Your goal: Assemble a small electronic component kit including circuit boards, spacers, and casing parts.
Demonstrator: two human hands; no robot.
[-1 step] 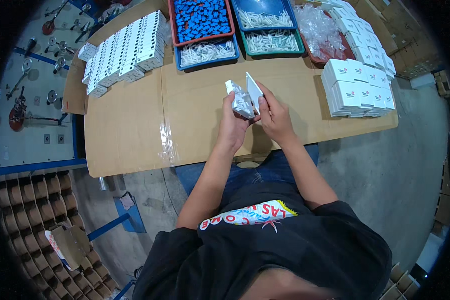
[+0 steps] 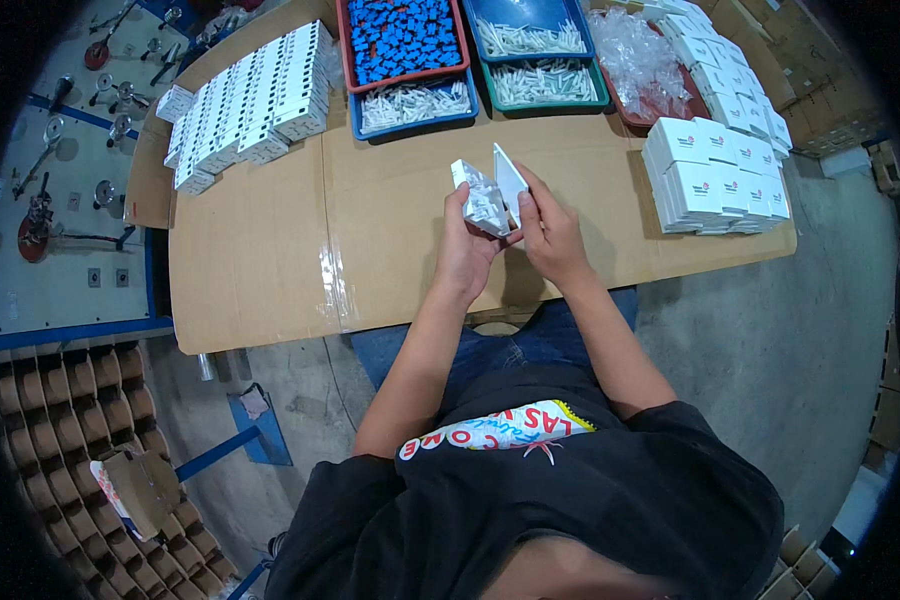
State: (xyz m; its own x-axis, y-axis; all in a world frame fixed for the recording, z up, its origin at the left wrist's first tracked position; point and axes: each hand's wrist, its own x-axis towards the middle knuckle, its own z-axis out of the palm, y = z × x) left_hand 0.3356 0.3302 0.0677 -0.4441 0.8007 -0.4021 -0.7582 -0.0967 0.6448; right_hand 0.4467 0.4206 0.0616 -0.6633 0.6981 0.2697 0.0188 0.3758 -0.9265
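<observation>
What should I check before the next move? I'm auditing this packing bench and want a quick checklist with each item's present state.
1. Left hand grips small white box: ok.
2. Right hand steadies the open flap: ok.
3. Clear bag sits inside the box: cannot tell.
4. Cardboard tabletop bare before the hands: ok.
5. Finished white boxes stacked to the right: ok.
6. Tray of blue parts stocked: ok.

A small box [image 2: 490, 195] sat between both hands above the table [image 2: 270, 250]. Trays [image 2: 410, 60] lay at twelve o'clock from it, rows of boxes [image 2: 250, 100] at ten, stacked boxes [image 2: 715, 170] at three, a bag pile [image 2: 635, 55] at one.
</observation>
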